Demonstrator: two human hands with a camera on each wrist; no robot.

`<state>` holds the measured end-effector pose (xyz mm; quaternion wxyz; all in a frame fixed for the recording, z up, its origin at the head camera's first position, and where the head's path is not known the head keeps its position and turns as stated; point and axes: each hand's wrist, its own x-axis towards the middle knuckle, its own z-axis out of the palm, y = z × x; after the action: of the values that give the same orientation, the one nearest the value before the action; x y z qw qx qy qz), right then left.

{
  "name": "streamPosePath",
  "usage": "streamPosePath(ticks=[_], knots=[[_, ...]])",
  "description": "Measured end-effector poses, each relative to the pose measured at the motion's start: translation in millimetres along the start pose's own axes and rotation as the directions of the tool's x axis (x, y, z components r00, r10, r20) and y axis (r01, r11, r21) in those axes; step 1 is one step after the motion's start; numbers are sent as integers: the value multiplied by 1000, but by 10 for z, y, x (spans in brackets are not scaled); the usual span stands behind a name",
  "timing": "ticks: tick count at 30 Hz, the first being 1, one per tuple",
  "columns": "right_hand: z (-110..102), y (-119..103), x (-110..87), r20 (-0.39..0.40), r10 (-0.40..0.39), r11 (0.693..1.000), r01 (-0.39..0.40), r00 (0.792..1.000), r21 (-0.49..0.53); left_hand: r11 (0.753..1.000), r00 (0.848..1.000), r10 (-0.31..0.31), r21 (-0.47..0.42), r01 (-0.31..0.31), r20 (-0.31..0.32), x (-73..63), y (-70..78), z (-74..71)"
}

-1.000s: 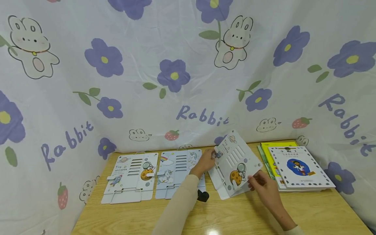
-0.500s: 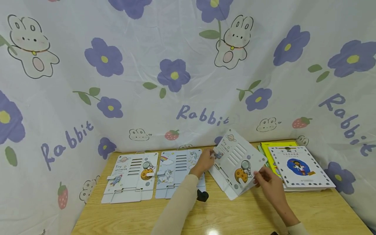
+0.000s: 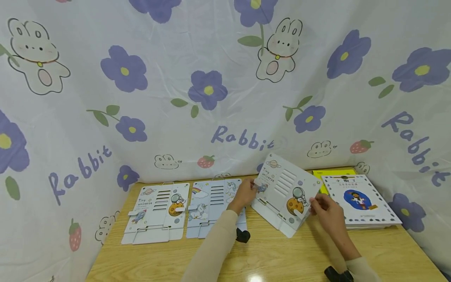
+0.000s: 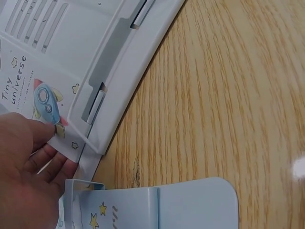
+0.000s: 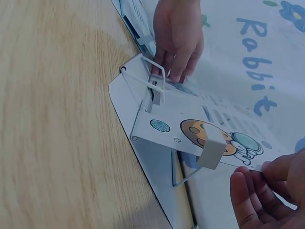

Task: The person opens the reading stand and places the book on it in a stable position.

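A white book stand [image 3: 287, 199] with a "Tiny universe" rocket and astronaut print sits turned askew on the table, its panel raised at a slant over its base. My left hand [image 3: 246, 194] pinches the panel's left edge by the rocket, thumb on the face and fingers behind, as the left wrist view shows. My right hand [image 3: 329, 215] pinches the panel's right edge near the astronaut, between thumb and fingers. In the right wrist view, a white page clip [image 5: 212, 147] sticks out from that edge, and a bent wire support [image 5: 183, 179] shows beneath the panel.
A blue unicorn book stand [image 3: 211, 211] lies left of my left hand, partly behind the forearm. Further left lies another white "Tiny universe" stand [image 3: 155, 211]. A stack of books [image 3: 380, 196] stands at the right. Behind the table [image 3: 282, 258] hangs a rabbit-print cloth [image 3: 155, 98].
The raised stand has turned counterclockwise, its bottom corner swinging right. My right hand has moved right and slightly up with its edge; my left hand has stayed nearly in place.
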<state>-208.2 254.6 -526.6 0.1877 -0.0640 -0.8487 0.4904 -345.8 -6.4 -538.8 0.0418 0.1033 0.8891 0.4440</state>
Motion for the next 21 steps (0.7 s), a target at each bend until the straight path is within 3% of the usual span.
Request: streamPosePath(ticks=[12, 21], knots=[[-39, 104, 196, -4, 31, 998, -32, 999, -51, 999, 998, -27, 23, 28, -55, -39, 5, 7], [-40, 105, 323, -20, 61, 997, -62, 998, -55, 1000, 993, -21, -16, 19, -113, -37, -43, 63]])
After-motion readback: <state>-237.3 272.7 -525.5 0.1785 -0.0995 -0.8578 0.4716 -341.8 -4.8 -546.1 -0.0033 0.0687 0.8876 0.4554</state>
